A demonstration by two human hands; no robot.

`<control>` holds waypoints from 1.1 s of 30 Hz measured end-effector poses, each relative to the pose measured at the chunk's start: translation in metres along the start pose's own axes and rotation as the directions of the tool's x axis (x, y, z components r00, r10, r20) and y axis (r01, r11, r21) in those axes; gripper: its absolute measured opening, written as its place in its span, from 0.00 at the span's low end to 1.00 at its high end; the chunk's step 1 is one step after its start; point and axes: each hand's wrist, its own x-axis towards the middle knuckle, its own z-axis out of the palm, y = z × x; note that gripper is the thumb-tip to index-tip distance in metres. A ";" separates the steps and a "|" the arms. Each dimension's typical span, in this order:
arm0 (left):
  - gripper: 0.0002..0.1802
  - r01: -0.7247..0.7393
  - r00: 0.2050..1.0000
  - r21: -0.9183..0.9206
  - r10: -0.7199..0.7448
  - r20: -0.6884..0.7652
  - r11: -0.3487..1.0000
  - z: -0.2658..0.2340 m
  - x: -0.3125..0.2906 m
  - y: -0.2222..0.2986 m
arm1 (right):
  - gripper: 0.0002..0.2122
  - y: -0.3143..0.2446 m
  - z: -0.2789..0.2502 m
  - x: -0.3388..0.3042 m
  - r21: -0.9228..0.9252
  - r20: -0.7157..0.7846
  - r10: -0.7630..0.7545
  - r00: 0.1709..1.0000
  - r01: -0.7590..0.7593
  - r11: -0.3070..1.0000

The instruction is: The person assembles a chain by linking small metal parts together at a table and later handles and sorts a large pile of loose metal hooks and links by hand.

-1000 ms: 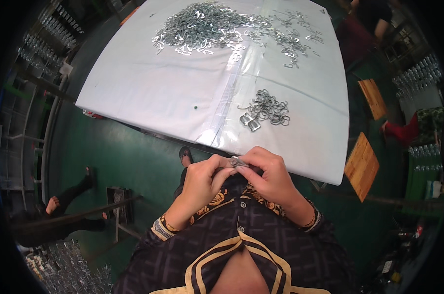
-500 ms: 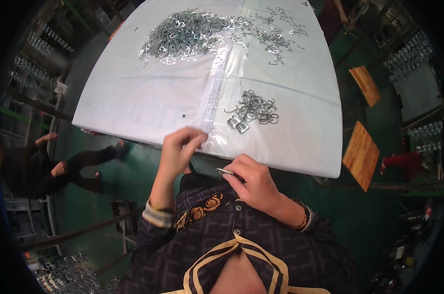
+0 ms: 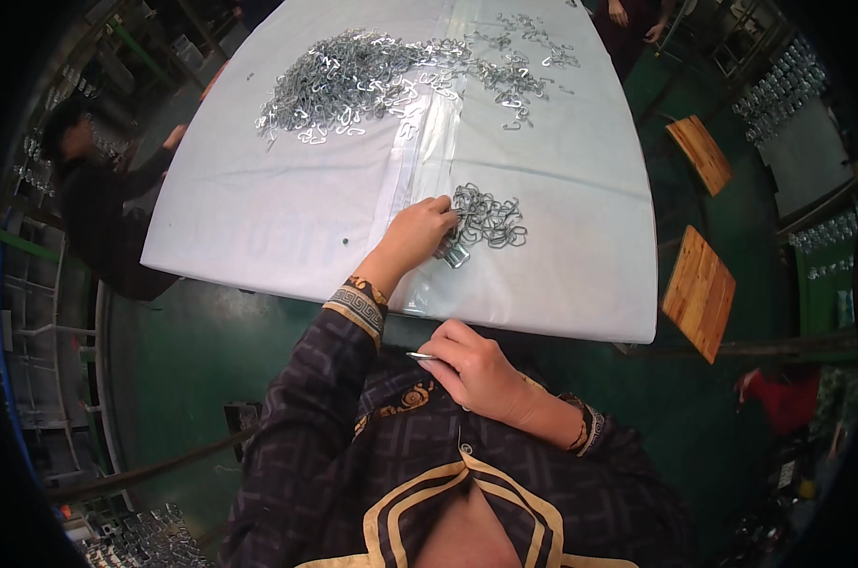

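My left hand [image 3: 417,237] reaches over the table to the left edge of a small heap of dark wire loops [image 3: 490,216]. Its fingers are closed together at the heap, and whatever is between them is hidden. Just below those fingers lies a shiny metal buckle [image 3: 457,257], partly covered. Nearer my body, in front of the table edge, my right hand [image 3: 476,371] pinches a small flat metal buckle [image 3: 421,357] that shows edge-on between thumb and fingers.
A white-covered table [image 3: 580,284] bears a large pile of silvery metal hooks [image 3: 339,85] at its far side, with more scattered to the right. Wooden stools [image 3: 698,293] stand on the right. Another person [image 3: 107,208] is at the left edge; someone else's hands show at far right.
My left hand has moved forward from near the table edge to the small heap. My right hand keeps its buckle, slightly lower. The person at left has come up to the table.
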 end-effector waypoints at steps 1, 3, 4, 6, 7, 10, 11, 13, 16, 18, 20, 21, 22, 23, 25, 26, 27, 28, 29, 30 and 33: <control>0.09 0.039 0.999 -0.069 -0.041 -0.022 0.997 0.001 -0.002 -0.005 | 0.05 0.001 0.000 0.000 0.000 0.006 0.004 1.000 -0.004 1.000; 0.08 0.150 0.987 -0.167 -0.158 -0.034 0.974 0.000 -0.009 -0.015 | 0.05 0.003 -0.002 0.000 0.003 0.014 0.004 1.000 -0.004 1.000; 0.08 0.226 0.972 -0.194 -0.235 -0.022 0.955 -0.007 -0.013 -0.015 | 0.05 0.004 -0.002 0.000 0.009 0.017 0.002 1.000 -0.002 1.000; 0.11 0.393 0.916 -0.203 -0.402 -0.005 0.897 -0.012 -0.018 -0.018 | 0.05 0.006 -0.002 0.001 0.030 0.021 0.000 1.000 -0.001 1.000; 0.11 0.370 0.922 -0.211 -0.385 -0.035 0.905 -0.014 -0.019 -0.014 | 0.05 0.007 -0.001 0.001 0.044 0.024 0.001 1.000 -0.002 0.999; 0.08 0.258 0.958 -0.204 -0.278 -0.073 0.944 -0.017 -0.016 0.002 | 0.05 0.010 0.002 0.002 0.050 0.034 -0.022 0.999 0.021 0.999; 0.06 0.194 0.977 -0.186 -0.206 -0.049 0.963 -0.013 -0.013 0.008 | 0.05 0.010 0.003 0.003 0.046 0.039 -0.035 0.999 0.033 0.998; 0.04 0.067 0.997 -0.114 -0.069 -0.020 0.991 -0.004 -0.006 0.018 | 0.05 0.009 0.004 0.004 0.032 0.035 -0.028 0.999 0.027 0.999; 0.04 -0.077 0.997 0.032 0.076 0.023 0.997 0.011 0.006 0.024 | 0.04 0.008 0.003 0.006 0.017 0.039 -0.019 0.999 0.018 1.000; 0.04 -0.106 0.992 0.122 0.096 0.088 0.987 0.013 0.010 0.026 | 0.04 0.008 0.001 0.005 0.013 0.042 -0.010 0.999 0.010 1.000; 0.04 -0.143 0.984 0.169 0.121 0.134 0.975 0.011 0.013 0.027 | 0.04 0.007 0.001 0.005 0.010 0.041 -0.004 0.999 0.004 1.000; 0.05 -0.163 0.979 0.170 0.139 0.146 0.972 0.010 0.014 0.027 | 0.05 0.009 0.001 0.005 0.011 0.040 -0.022 0.999 0.022 1.000; 0.05 -0.183 0.975 0.171 0.156 0.161 0.968 0.009 0.014 0.026 | 0.05 0.010 0.002 0.004 0.013 0.039 -0.040 0.998 0.039 0.999; 0.05 -0.154 0.981 0.137 0.135 0.138 0.979 0.010 0.013 0.023 | 0.06 0.011 0.003 0.004 0.015 0.038 -0.058 0.998 0.057 0.998; 0.06 -0.100 0.991 0.064 0.093 0.096 0.993 0.012 0.011 0.018 | 0.06 0.011 0.003 0.004 0.019 0.049 -0.045 0.998 0.045 0.999; 0.05 -0.086 0.993 0.051 0.081 0.090 0.995 0.011 0.011 0.020 | 0.06 0.012 0.003 0.003 0.019 0.053 -0.038 0.998 0.037 0.999; 0.05 -0.072 0.994 0.037 0.068 0.083 0.997 0.009 0.009 0.023 | 0.06 0.013 0.003 0.003 0.016 0.046 -0.042 0.998 0.041 0.999; 0.05 -0.054 0.996 0.023 0.052 0.078 0.998 0.005 0.007 0.025 | 0.06 0.013 0.004 0.003 0.016 0.041 -0.045 0.998 0.044 0.999; 0.05 -0.077 0.993 0.061 0.072 0.092 0.995 0.007 0.007 0.025 | 0.05 0.012 0.005 0.003 0.015 0.036 -0.048 0.998 0.048 0.999; 0.05 -0.101 0.990 0.098 0.090 0.108 0.990 0.010 0.007 0.026 | 0.05 0.012 0.005 0.003 0.015 0.039 -0.031 0.999 0.031 0.999; 0.06 -0.162 0.978 0.212 0.128 0.162 0.964 0.014 0.011 0.035 | 0.05 0.009 0.006 0.005 0.008 0.051 -0.001 0.999 0.000 1.000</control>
